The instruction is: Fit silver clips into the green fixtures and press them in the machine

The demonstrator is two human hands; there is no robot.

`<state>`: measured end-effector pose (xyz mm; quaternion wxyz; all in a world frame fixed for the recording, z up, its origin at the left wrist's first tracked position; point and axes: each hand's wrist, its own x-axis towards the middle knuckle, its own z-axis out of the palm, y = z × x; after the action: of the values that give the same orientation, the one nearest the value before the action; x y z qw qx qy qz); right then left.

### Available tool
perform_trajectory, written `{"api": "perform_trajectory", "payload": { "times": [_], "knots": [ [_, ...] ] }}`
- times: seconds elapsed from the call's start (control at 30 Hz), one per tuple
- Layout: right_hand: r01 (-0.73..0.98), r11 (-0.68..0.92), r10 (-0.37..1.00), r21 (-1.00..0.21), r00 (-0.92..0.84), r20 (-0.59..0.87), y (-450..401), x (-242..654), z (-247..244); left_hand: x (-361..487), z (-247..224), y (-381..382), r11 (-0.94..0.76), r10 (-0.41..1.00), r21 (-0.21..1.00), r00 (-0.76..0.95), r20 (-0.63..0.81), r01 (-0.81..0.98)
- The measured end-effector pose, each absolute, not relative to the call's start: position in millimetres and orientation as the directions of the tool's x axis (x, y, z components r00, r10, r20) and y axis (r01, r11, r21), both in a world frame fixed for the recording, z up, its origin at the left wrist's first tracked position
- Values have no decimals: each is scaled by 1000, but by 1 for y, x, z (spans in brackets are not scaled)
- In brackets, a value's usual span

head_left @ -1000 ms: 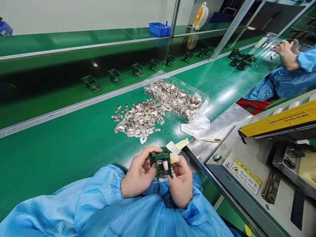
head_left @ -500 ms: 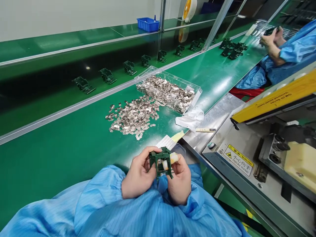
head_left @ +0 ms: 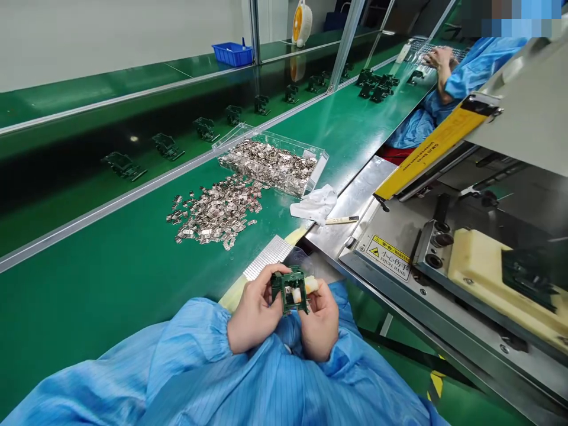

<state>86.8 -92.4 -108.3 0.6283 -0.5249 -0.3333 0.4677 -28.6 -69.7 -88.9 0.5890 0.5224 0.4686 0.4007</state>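
Observation:
My left hand (head_left: 256, 310) is closed on the left side of a dark green plastic frame (head_left: 290, 290), low in the middle of the head view. On its right side my right hand (head_left: 320, 319) is closed, with white-tipped fingers, seemingly wrapped, at the frame; one white tip shows inside the frame's opening. Whether the right fingers pinch a small part is hidden. Just beyond my hands lies a white gridded sheet (head_left: 268, 258). Farther off are a loose pile of small metal pieces (head_left: 217, 210) and a clear plastic box (head_left: 317, 171) full of similar pieces.
Green frames stand in a row on the dark green strip (head_left: 66, 177) behind a metal rail. A white cloth (head_left: 315, 204) and a marked stick (head_left: 341, 220) lie right of the pile. A machine with a yellow bar (head_left: 430, 151) occupies the right. Another person's hands (head_left: 440, 58) are at the far right.
The view has turned to the right, so the box and pile sit farther left and more of the machine shows. The other person's hands no longer hold up a dark part. My grip looks much the same.

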Motion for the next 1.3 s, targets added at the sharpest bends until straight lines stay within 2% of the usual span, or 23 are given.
{"api": "perform_trajectory", "payload": {
  "times": [0.2,0.5,0.73,0.93,1.03,1.13,1.3],
  "knots": [
    [-299,-10,950,-954,294,-102,-90,87,-105,-32,-91,-70,223,940,968,288,-183,-114],
    [-272,-20,952,-962,289,-101,-89,86,-107,-36,-88,-69,176,951,978,277,-139,-112],
    [-267,-31,948,-963,298,-113,-91,83,-111,-31,-88,-67,245,940,961,273,-203,-129],
    [-304,-16,938,-953,324,-119,-91,95,-124,-41,-85,-57,273,925,940,325,-197,-207],
    [-213,-84,934,-974,324,-151,-87,108,-137,-51,-87,-39,186,960,953,253,-124,-240],
    [-94,-154,963,-983,206,-171,-76,112,-146,-54,-95,-20,94,990,952,130,-58,-292],
    [-14,-127,987,-992,97,-128,-47,93,-149,-47,-106,-7,23,999,955,52,-8,-295]
  ]
}}
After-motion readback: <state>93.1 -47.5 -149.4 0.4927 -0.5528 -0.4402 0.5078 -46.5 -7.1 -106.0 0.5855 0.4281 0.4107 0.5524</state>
